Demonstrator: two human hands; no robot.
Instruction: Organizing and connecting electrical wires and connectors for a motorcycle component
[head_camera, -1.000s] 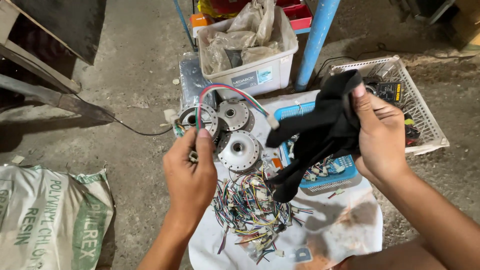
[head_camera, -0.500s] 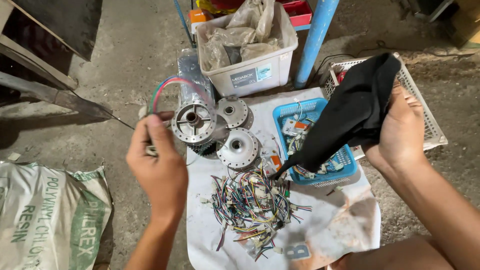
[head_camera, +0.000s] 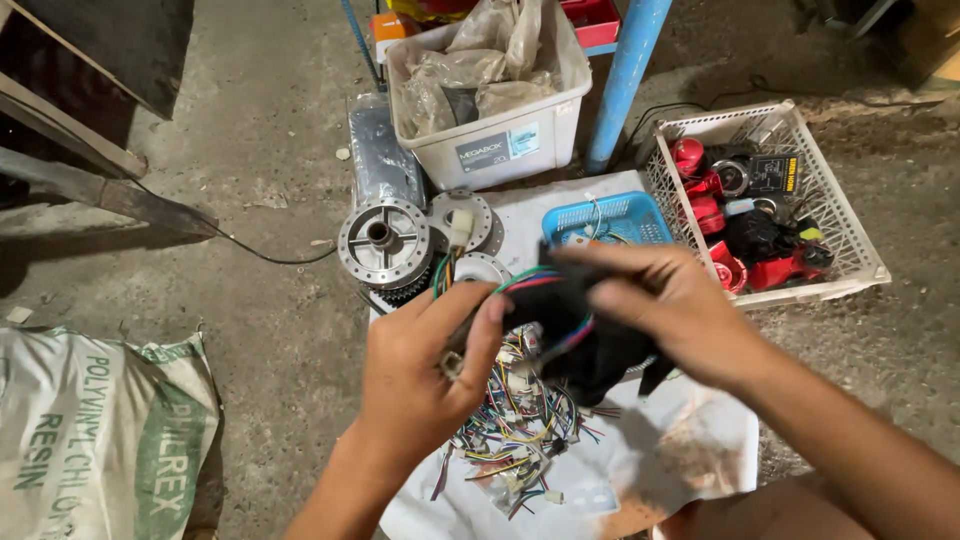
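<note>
Head view, frame centre: left hand (head_camera: 425, 375) grasps coloured wire bundle (head_camera: 480, 300) with its connector; right hand (head_camera: 665, 310) clenches black cloth (head_camera: 590, 345) against it. Wiping appears under way; loose wire pile (head_camera: 510, 430) below lies untouched

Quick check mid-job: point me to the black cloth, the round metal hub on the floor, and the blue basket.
black cloth (head_camera: 600, 350), head view, on the dark fabric under the right hand's fingers.
round metal hub (head_camera: 384, 240), head view, on its spoked face beside the centre hole.
blue basket (head_camera: 610, 215), head view, on its perforated back wall.
</note>
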